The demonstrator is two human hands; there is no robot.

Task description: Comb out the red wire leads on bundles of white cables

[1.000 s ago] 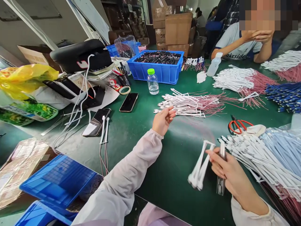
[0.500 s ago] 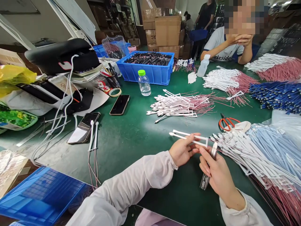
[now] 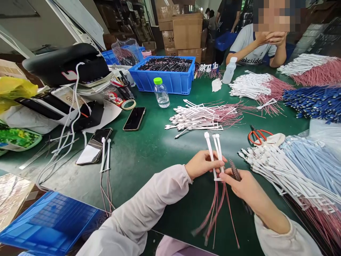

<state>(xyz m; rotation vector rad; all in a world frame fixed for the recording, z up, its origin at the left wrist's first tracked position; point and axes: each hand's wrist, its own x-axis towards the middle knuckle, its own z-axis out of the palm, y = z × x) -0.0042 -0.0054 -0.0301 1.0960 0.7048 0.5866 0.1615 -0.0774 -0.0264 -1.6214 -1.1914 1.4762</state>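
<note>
My left hand (image 3: 204, 164) grips a small bunch of white strip wire harnesses (image 3: 213, 153) upright, their white tips pointing up and pink-red wires (image 3: 215, 217) hanging below over the green bench. My right hand (image 3: 241, 185) is just to the right, its fingertips against the bunch. That hand also holds a narrow dark ridged tool, possibly a comb (image 3: 234, 170), partly hidden by the fingers. A large pile of similar harnesses (image 3: 287, 174) lies beside my right hand.
A smaller harness pile (image 3: 199, 117) lies ahead, with orange-handled scissors (image 3: 258, 137) to its right. Further back stand a blue crate (image 3: 160, 80) and a water bottle (image 3: 161, 93). Several phones lie left. A co-worker (image 3: 255, 46) sits across the bench. A blue tray (image 3: 50, 224) sits lower left.
The white strips have swung from lying crosswise to upright, with their pink-red wires now hanging below my hands. The dark tool stays in my right hand.
</note>
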